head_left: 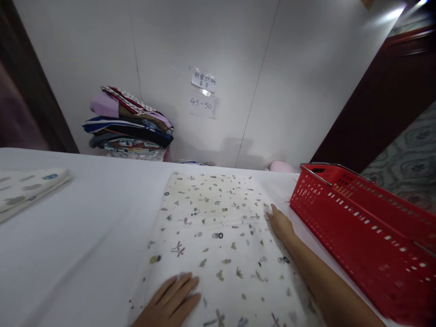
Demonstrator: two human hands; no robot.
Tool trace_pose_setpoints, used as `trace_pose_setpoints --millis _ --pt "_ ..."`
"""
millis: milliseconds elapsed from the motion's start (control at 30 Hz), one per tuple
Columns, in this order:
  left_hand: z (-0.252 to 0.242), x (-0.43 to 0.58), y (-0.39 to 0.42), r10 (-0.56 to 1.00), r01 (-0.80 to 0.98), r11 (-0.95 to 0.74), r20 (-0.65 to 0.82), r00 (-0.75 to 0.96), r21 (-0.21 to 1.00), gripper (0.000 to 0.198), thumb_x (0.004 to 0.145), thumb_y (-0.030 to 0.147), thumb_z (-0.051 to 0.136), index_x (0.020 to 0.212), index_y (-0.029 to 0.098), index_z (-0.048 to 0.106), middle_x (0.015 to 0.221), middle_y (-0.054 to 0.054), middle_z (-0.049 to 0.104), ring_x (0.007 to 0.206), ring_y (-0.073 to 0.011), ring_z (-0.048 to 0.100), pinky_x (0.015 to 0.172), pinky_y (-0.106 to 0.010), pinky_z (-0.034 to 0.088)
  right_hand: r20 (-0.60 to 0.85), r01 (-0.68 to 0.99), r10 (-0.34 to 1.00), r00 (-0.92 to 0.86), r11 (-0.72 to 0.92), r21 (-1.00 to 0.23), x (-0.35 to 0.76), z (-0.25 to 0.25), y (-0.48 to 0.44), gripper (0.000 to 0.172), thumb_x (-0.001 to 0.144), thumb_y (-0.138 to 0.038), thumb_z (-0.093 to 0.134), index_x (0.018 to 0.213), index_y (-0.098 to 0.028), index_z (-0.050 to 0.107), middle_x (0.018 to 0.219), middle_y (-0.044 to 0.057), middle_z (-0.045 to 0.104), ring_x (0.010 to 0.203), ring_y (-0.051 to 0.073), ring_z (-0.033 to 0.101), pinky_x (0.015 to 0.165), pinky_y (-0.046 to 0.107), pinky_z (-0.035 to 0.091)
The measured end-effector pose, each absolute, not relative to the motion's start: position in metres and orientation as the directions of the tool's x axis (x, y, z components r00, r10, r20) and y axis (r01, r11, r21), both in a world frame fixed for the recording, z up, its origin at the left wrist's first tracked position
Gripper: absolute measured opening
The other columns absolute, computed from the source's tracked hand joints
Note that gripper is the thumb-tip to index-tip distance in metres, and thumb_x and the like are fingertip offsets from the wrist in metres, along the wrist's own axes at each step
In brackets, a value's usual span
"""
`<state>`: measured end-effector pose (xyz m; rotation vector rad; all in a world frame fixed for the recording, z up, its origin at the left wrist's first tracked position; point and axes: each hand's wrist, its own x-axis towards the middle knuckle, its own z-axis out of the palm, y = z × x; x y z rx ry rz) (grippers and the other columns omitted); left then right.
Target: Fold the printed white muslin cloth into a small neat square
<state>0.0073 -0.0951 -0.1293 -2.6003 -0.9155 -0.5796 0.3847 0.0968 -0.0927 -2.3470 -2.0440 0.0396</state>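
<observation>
A cream cloth with small leaf and flower prints point(211, 227) lies spread flat on the white table point(85, 227) in front of me. My left hand point(173, 299) rests flat on its near left part, fingers stretched out and together. My right hand point(279, 223) lies on the cloth's right edge, farther out, fingers extended along the fabric. Neither hand holds anything.
A red plastic basket point(368, 236) with metal handles stands at the right, close to my right forearm. A folded printed cloth point(27, 186) lies at the table's left edge. A stack of folded fabrics point(129, 125) sits against the white wall behind, beside paper notes point(203, 93).
</observation>
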Motion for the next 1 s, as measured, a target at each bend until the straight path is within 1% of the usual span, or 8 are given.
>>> trace_pose_setpoints --millis 100,233,367,467,600,733,867,1000 --pt "-0.117 0.009 -0.104 0.597 0.694 -0.711 0.424 0.68 -0.113 0.058 0.089 0.046 0.049 0.141 0.029 0.032 0.143 0.0 0.039 0.125 -0.0225 0.045 0.094 -0.037 0.05 0.003 0.99 0.99 0.139 -0.139 0.005 0.385 -0.088 0.097 0.044 0.097 -0.032 0.026 0.139 -0.018 0.029 0.114 0.013 0.059 0.099 0.023 0.059 0.078 0.031 0.041" --pt "-0.116 0.01 -0.114 0.66 0.73 -0.683 0.403 0.634 -0.029 0.057 0.09 0.045 0.048 0.142 0.03 0.029 0.145 0.0 0.036 0.128 -0.0237 0.042 0.097 -0.042 0.049 0.003 0.989 0.989 0.145 -0.145 0.017 0.382 -0.083 0.087 0.044 0.097 -0.035 0.028 0.138 -0.018 0.028 0.109 0.012 0.06 0.094 0.023 0.06 0.076 0.031 0.042" --pt "-0.113 0.012 -0.118 0.722 0.748 -0.655 0.377 0.58 0.103 0.052 0.091 0.043 0.048 0.139 0.031 0.035 0.144 0.001 0.038 0.129 -0.0241 0.04 0.102 -0.044 0.044 0.026 0.989 0.988 0.15 -0.151 0.012 0.38 -0.084 0.061 0.05 0.096 -0.038 0.029 0.141 -0.016 0.021 0.112 0.014 0.059 0.096 0.023 0.06 0.076 0.031 0.041" --pt "-0.11 0.014 -0.119 0.729 0.735 -0.659 0.375 0.573 0.159 0.047 0.09 0.043 0.048 0.136 0.031 0.041 0.143 0.0 0.041 0.129 -0.0244 0.041 0.104 -0.045 0.042 0.011 0.984 0.984 0.18 -0.18 0.002 0.383 -0.086 0.045 0.046 0.097 -0.033 0.027 0.14 -0.018 0.022 0.112 0.014 0.06 0.098 0.022 0.06 0.078 0.03 0.041" --pt "-0.106 0.015 -0.118 0.73 0.723 -0.669 0.335 0.596 0.173 0.045 0.092 0.043 0.046 0.135 0.029 0.042 0.143 -0.001 0.04 0.131 -0.0247 0.038 0.107 -0.046 0.037 -0.011 0.976 0.976 0.217 -0.217 -0.004 0.387 -0.084 0.037 0.04 0.097 -0.031 0.029 0.134 -0.018 0.029 0.107 0.013 0.063 0.099 0.021 0.06 0.079 0.03 0.04" --pt "-0.098 0.016 -0.119 0.734 0.714 -0.673 0.297 0.611 0.194 0.042 0.092 0.042 0.044 0.132 0.028 0.046 0.142 -0.002 0.042 0.132 -0.0246 0.037 0.107 -0.046 0.036 -0.02 0.975 0.974 0.224 -0.224 0.0 0.388 -0.077 0.035 0.033 0.097 -0.032 0.03 0.126 -0.017 0.038 0.102 0.013 0.064 0.096 0.021 0.062 0.077 0.029 0.041" --pt "-0.089 0.011 -0.129 0.745 0.719 -0.663 0.278 0.607 0.207 0.037 0.093 0.041 0.043 0.127 0.027 0.051 0.14 -0.003 0.045 0.129 -0.0235 0.04 0.107 -0.047 0.035 -0.016 0.975 0.975 0.222 -0.222 0.01 0.389 -0.073 0.032 0.032 0.097 -0.033 0.031 0.12 -0.016 0.044 0.097 0.013 0.066 0.093 0.021 0.063 0.075 0.03 0.042" --pt "-0.088 -0.001 -0.148 0.757 0.744 -0.645 0.274 0.593 0.174 0.039 0.093 0.041 0.043 0.128 0.027 0.05 0.138 -0.004 0.047 0.127 -0.0237 0.043 0.104 -0.047 0.039 0.019 0.973 0.973 0.231 -0.231 0.016 0.39 -0.073 0.025 0.036 0.097 -0.036 0.029 0.118 -0.014 0.046 0.105 0.015 0.062 0.097 0.022 0.061 0.078 0.032 0.042"
